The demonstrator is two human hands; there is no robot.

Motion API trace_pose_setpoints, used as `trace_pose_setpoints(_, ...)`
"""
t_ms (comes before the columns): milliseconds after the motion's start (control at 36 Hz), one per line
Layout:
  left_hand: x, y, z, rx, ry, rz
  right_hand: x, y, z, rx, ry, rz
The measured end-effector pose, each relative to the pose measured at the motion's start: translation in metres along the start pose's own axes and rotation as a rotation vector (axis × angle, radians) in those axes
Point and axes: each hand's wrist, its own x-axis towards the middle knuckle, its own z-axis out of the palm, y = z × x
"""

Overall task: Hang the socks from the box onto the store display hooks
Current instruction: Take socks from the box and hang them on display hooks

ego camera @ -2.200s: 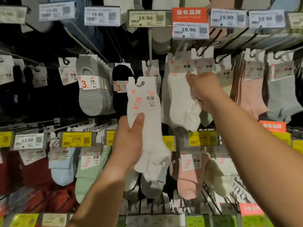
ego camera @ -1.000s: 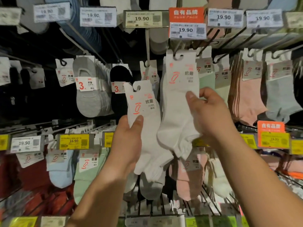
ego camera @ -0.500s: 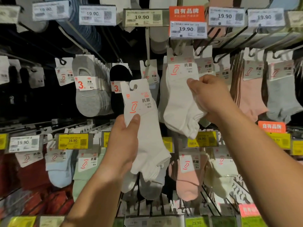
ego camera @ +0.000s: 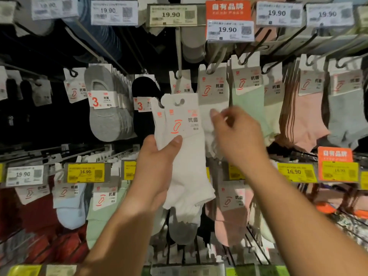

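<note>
Right hand (ego camera: 237, 134) released hung white socks (ego camera: 214, 92), green socks (ego camera: 249, 104) beside

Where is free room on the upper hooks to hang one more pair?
Free: the hook between the black socks and the white pairs holds few cards. Crowded: grey liner socks and pink socks. Left hand holds white socks.
</note>
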Motion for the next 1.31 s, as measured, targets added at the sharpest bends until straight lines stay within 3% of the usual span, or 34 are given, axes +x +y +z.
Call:
trace_pose_setpoints(56, 0.001, 0.001, 0.006, -0.019, -0.012, 0.027, -0.028, -0.007, 0.013, 0.263, -0.130, 0.091)
trace_pose_setpoints(222, 0.004, 0.002, 0.017, -0.007, 0.029, 0.061, -0.036, 0.005, 0.035, 0.794, -0.175, 0.363)
trace_pose_setpoints(361, 0.012, 0.000, 0.010, 0.067, 0.099, 0.102, -0.022, 0.013, 0.017, 0.879, -0.058, 0.386)
trace_pose_setpoints(611, 0.016, 0.004, 0.008, 0.100, 0.118, 0.149, 0.023, 0.003, -0.029, 0.836, 0.022, 0.148)
trace_pose_setpoints(1028, 0.016, 0.004, 0.003, 0.101, 0.120, 0.163, 0.065, 0.005, -0.030, 0.656, -0.034, 0.194)
trace_pose_setpoints(1306, 0.022, 0.004, 0.007, 0.087, 0.112, 0.184, 0.105, 0.022, 0.015, 0.097, -0.042, 0.283)
